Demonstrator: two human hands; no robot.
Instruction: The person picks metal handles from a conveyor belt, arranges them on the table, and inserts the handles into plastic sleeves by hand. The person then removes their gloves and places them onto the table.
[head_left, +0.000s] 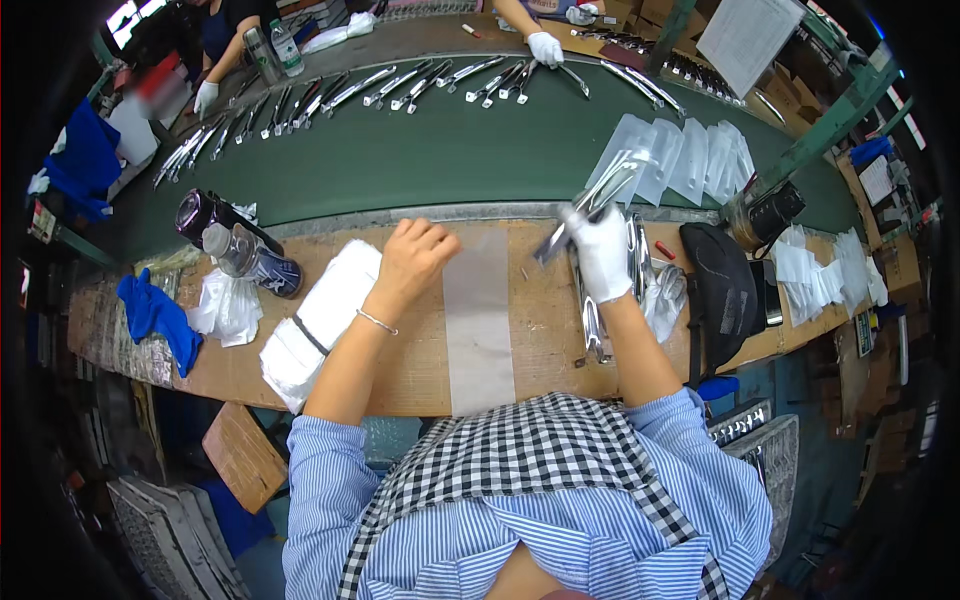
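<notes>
My left hand [418, 250], bare and with a bracelet at the wrist, hovers over the bench left of a grey strip [478, 310]. Its fingers are curled in, and their tips are hidden. In a white glove, my right hand [602, 258] closes around a long shiny metal handle [615, 182], held at a slant. The handle's upper end overlaps a fanned row of clear plastic sleeves [690, 160]; whether it is inside one I cannot tell. More metal handles [592, 330] lie beside and under the right hand.
A green conveyor belt [400, 150] carries several metal handles. Across it, a co-worker's gloved hand [545, 48] touches some. Left stand bottles [255, 262], a white bundle [325, 320] and a blue cloth [160, 315]; right, a black pouch [722, 295] and a green post [825, 125].
</notes>
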